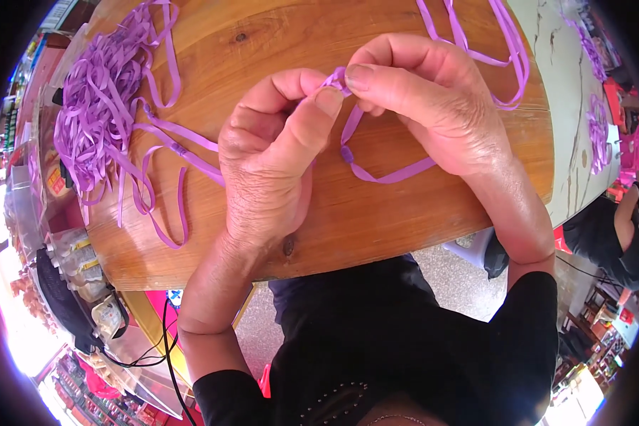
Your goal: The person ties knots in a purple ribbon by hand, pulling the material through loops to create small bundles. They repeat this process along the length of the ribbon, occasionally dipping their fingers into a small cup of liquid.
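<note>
Black shirt (419, 355), hands (266, 153) (440, 106) pinching purple ribbon (387, 179), narrow, flat, looped

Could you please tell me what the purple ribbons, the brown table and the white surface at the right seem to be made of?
Purple ribbons: probably synthetic fabric, softly shiny; they curl as thin, flat bands.
Brown table: apparently wood, smooth and slightly glossy, judging by its grain and dark knots.
White surface: dark veins suggest marble, or a printed imitation; I cannot tell which.
</note>
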Motion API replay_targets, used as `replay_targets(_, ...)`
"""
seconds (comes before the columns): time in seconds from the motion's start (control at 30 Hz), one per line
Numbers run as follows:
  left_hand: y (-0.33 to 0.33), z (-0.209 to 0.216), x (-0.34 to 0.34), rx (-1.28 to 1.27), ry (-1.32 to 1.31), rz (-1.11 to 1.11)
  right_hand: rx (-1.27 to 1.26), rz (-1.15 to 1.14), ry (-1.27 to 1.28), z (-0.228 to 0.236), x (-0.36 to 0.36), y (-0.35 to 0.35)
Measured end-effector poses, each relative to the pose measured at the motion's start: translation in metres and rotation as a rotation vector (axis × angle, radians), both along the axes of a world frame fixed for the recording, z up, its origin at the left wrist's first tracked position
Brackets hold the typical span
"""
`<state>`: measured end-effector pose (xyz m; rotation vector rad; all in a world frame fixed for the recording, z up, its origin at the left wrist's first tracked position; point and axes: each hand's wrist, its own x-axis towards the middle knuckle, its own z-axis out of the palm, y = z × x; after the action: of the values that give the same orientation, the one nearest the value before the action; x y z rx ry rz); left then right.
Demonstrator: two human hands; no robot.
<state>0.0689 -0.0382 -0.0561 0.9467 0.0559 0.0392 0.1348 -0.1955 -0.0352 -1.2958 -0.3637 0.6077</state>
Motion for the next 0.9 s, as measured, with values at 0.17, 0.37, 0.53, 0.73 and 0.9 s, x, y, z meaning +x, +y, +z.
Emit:
replay_targets(0.17, 0.003, -0.006, 0.002, -0.132, -0.012, -0.092, 0.128, 0.086, 0.157, -0.009, 0.003, 0.0)
replay_targets(0.37, 0.006, -0.008, 0.005, -0.199, -0.038, -0.151, -0.026, -0.06, -0.232, -0.002, -0.007, 0.006)
replay_targets(0.53, 0.004, -0.001, 0.003, -0.116, 0.007, -0.139, -0.136, -0.136, -0.787, -0.001, -0.004, 0.001)
replay_targets(0.73, 0.006, 0.0, 0.001, -0.07, 0.014, -0.115, -0.121, -0.132, -0.891, 0.003, -0.002, 0.003)
replay_targets(0.9, 0.004, 0.004, -0.001, 0.032, 0.011, -0.063, -0.152, -0.136, -0.955, 0.007, -0.002, 0.001)
